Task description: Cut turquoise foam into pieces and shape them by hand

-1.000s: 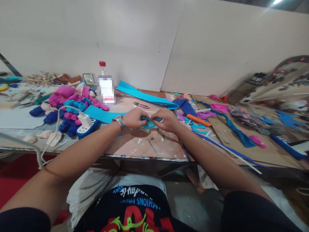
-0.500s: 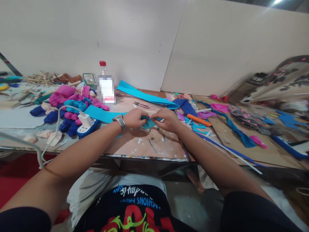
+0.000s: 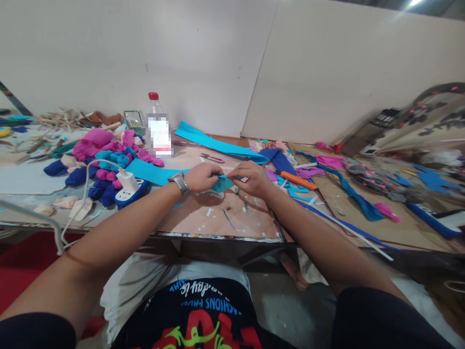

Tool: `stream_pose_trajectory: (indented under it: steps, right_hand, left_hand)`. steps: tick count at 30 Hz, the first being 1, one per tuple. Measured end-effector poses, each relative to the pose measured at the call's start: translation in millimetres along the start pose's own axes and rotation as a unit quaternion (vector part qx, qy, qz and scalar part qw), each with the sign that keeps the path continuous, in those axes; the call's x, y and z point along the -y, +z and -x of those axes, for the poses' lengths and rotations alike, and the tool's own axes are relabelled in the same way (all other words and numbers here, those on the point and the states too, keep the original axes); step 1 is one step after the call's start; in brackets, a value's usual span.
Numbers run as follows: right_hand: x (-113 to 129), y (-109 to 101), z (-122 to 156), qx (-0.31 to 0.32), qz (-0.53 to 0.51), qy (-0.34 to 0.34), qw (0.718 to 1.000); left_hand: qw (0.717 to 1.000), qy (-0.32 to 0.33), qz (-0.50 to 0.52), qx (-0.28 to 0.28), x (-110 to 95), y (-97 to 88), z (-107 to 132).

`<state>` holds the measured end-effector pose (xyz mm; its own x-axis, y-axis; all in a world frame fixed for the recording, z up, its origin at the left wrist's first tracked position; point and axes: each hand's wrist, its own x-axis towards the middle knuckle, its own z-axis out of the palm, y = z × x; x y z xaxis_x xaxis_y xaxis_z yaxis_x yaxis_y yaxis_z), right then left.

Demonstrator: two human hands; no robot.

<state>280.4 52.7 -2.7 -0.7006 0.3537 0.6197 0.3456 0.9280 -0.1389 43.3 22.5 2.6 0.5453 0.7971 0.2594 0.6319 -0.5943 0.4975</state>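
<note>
My left hand (image 3: 200, 177) and my right hand (image 3: 250, 178) meet over the middle of the worktable (image 3: 203, 220). Both pinch a small piece of turquoise felt (image 3: 221, 183) held between them just above the tabletop. A metal watch (image 3: 179, 182) sits on my left wrist. A long turquoise felt strip (image 3: 150, 172) lies on the table behind my left hand. Small thread snips (image 3: 212, 158) rest just beyond the hands.
A pile of pink, blue and turquoise felt pieces (image 3: 105, 165) and a blue power strip with a white charger (image 3: 129, 189) lie at left. A plastic bottle (image 3: 159, 127) stands behind. An orange cutter (image 3: 298, 181) and felt scraps lie right. A wall closes the back.
The hands have shifted a little upward and apart; the turquoise piece between them shows slightly more. Nothing else on the table has moved.
</note>
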Motion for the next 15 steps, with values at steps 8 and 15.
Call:
stream_pose_trajectory:
  steps: [8, 15]
  right_hand:
    - [5.0, -1.7, -1.3, 0.010, 0.007, 0.000, 1.000]
    - [7.1, -1.7, -0.5, 0.001, 0.037, 0.031, 0.999]
  left_hand:
    - [1.000, 0.005, 0.010, -0.015, -5.9, 2.0, 0.6]
    - [0.999, -0.013, 0.034, -0.037, -3.9, 3.3, 0.2]
